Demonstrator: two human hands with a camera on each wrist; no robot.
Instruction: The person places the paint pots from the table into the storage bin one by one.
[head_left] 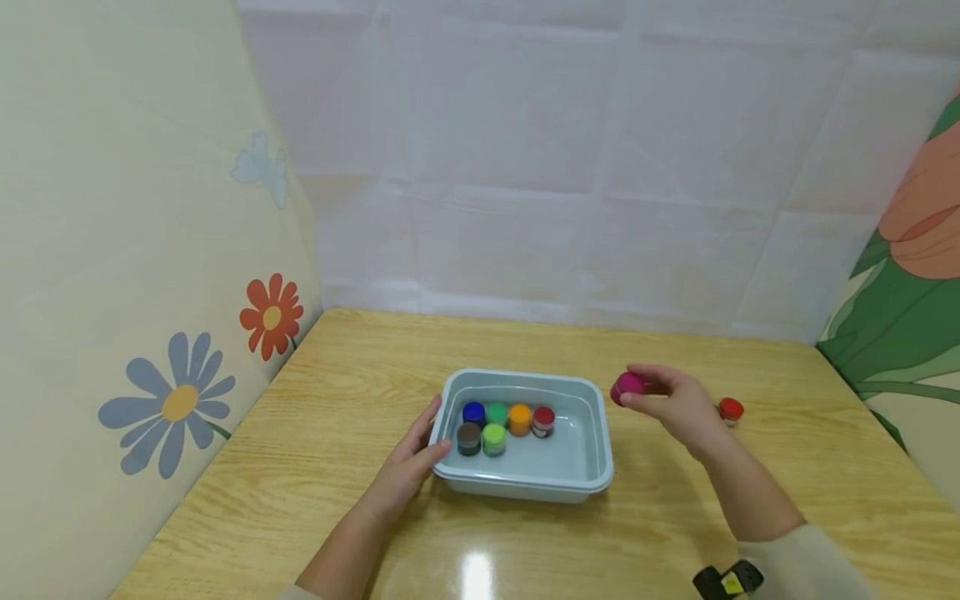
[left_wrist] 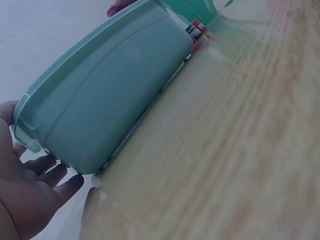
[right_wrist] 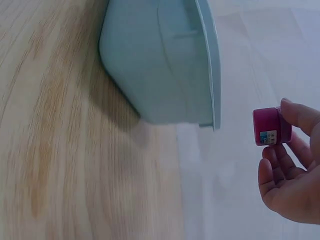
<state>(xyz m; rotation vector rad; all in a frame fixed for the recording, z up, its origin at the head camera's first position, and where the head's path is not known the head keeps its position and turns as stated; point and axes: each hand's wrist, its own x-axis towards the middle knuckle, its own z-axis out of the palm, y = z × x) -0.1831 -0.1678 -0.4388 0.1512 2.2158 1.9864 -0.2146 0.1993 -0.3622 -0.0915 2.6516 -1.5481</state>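
1. Fingers of the left hand (head_left: 407, 468) grasp one pale-blue rectangular plastic box (head_left: 576, 448).
2. Inside are six small, round, multicoloured jars (head_left: 494, 439).
3. Beside the box, the right hand (head_left: 677, 410) pinches one raised magenta jar (head_left: 627, 386).
4. Red-lidded jar (head_left: 731, 409) is on the wooden table (head_left: 337, 400).

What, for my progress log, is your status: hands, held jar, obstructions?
Left hand holding tub by left end. Right hand holding magenta jar raised, right of tub. Nothing visible between them.
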